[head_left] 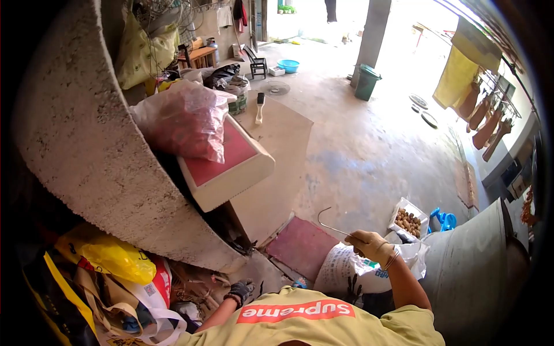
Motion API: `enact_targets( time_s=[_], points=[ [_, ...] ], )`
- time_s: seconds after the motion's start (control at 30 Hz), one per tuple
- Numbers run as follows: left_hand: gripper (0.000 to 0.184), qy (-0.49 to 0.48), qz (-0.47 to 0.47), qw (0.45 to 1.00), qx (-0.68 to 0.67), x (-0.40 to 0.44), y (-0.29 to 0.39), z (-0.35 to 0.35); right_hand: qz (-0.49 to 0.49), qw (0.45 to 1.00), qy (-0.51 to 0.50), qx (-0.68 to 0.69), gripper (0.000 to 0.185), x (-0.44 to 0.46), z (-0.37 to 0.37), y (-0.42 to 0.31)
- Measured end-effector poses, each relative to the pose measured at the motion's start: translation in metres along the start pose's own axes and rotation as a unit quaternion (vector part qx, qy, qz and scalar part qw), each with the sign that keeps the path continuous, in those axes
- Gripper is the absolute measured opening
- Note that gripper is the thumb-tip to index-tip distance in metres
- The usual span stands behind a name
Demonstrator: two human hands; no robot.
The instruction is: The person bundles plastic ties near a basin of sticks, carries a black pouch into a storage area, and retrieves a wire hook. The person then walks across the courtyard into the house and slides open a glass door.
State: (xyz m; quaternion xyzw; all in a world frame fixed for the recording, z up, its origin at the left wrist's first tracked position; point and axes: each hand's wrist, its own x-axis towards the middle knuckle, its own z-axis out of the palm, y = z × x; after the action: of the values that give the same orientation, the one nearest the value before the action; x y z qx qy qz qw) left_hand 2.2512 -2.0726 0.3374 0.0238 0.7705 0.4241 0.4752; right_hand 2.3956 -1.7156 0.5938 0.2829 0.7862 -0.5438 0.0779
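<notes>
My right hand (369, 248), in a beige glove, is closed round the end of a thin curved metal hook (330, 225). The hook's bent tip points up and left over the floor. Beneath this hand stands a white printed sack (340, 268). My left hand (240, 290), in a dark grey glove, is low beside my shirt with its fingers curled in; what they hold, if anything, is hidden. Left of it lie dry sticks (196, 291) and bags, among them a yellow plastic bag (109, 256). A flat reddish board (303, 245) lies between the hands, farther forward.
A rough curved concrete wall (86, 115) rises at the left. Ahead is a red-topped cabinet (234, 153) bearing a filled pink bag (187, 118). A large grey metal drum (470, 271) is at the right, near a white crate of round brown items (408, 222).
</notes>
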Motion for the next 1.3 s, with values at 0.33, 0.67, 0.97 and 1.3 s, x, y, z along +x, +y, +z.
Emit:
enact_targets(
  time_s=[0.33, 0.67, 0.97, 1.3],
  points=[
    [0.036, 0.002, -0.001, 0.999, 0.036, 0.046, 0.019, 0.043, 0.002, 0.999, 0.035, -0.019, 0.02, 0.002, -0.063, 0.028],
    [0.036, 0.045, 0.12, 0.964, 0.234, 0.077, 0.034, 0.061, 0.003, 0.996, 0.074, 0.047, 0.016, -0.009, -0.089, 0.06],
    [0.036, 0.031, 0.176, 0.941, 0.288, 0.077, 0.078, 0.064, -0.003, 0.992, 0.113, 0.061, 0.014, -0.017, -0.1, 0.073],
    [0.035, 0.016, 0.176, 0.948, 0.264, 0.075, 0.104, 0.053, -0.004, 0.992, 0.115, 0.046, 0.015, 0.0, -0.097, 0.056]
  ],
)
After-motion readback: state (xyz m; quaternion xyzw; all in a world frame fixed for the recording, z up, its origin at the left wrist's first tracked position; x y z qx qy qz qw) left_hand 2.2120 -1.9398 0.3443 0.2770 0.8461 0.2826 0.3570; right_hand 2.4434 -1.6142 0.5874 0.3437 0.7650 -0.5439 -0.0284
